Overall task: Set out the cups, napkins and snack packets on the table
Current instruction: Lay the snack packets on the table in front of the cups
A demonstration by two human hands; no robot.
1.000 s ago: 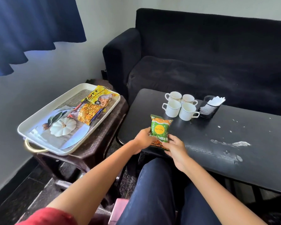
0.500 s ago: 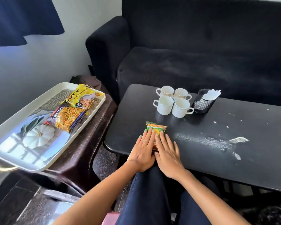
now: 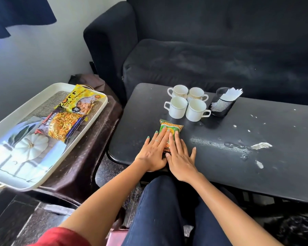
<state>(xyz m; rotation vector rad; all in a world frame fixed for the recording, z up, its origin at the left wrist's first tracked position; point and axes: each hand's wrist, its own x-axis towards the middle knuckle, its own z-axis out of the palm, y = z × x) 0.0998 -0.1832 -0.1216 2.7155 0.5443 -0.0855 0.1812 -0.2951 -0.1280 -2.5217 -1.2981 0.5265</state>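
Both hands are lying flat at the lower centre of the frame, and between them they are pressing down one green snack packet (image 3: pixel 170 133) on the near edge of the black table (image 3: pixel 256 166). The left hand (image 3: pixel 154 150) is resting with fingers straight and spread, nothing gripped, its fingertips lying on the packet's left side. The right hand (image 3: pixel 179 158) is doing the same on the packet's right side, fingers straight, palm down, not curling round anything. The packet's print is mostly hidden under the fingers, so I cannot read it.

Just above the packet, four white cups (image 3: pixel 187 102) are sitting in a tight two-by-two cluster, handles pointing outward, and the ones whose insides are showing are looking empty. Right of them, one black mesh holder (image 3: pixel 221 106) is standing upright with white napkins (image 3: pixel 232 94) poking out of its top.

Over at the left of the frame, a white tray (image 3: pixel 21 181) is resting on a dark brown side table (image 3: pixel 89 157). Two packets are lying in it: a yellow one (image 3: pixel 80 102) reading "CHUNKS", and, overlapping its lower edge, a dark one (image 3: pixel 60 126) reading "MIXTURE". The tray's base is showing a printed white pumpkin.

Behind the table, a black sofa (image 3: pixel 212 50) is filling the top of the frame.
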